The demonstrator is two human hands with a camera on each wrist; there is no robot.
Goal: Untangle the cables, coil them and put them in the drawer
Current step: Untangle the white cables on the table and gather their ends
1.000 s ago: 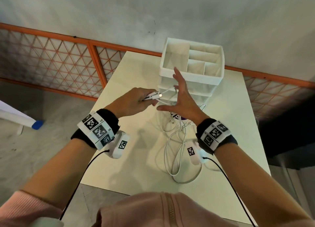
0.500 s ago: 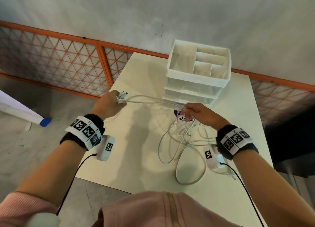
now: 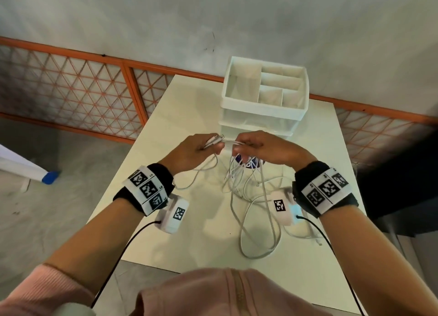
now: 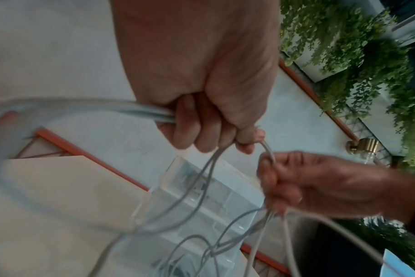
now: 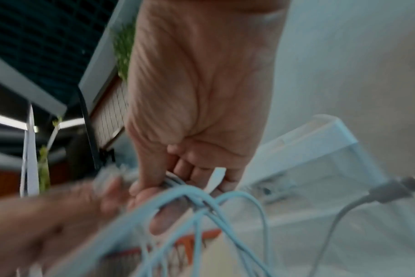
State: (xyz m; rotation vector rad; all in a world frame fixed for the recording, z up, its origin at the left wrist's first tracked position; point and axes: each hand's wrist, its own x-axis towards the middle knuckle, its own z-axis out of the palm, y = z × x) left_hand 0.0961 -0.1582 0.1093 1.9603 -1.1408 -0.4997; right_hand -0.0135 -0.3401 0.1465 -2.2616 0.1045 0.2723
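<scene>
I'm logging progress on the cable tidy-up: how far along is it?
Early. Done: nothing stowed; the organizer shows no cables. In hand: left hand and right hand grip white cables. Left: the tangle on the table needs separating, coiling, storing.

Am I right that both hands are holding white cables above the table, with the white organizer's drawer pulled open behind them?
Not quite: the drawer is closed, as the head view shows. The rest holds: left hand and right hand grip white cables above the table, the white organizer behind them.
</scene>
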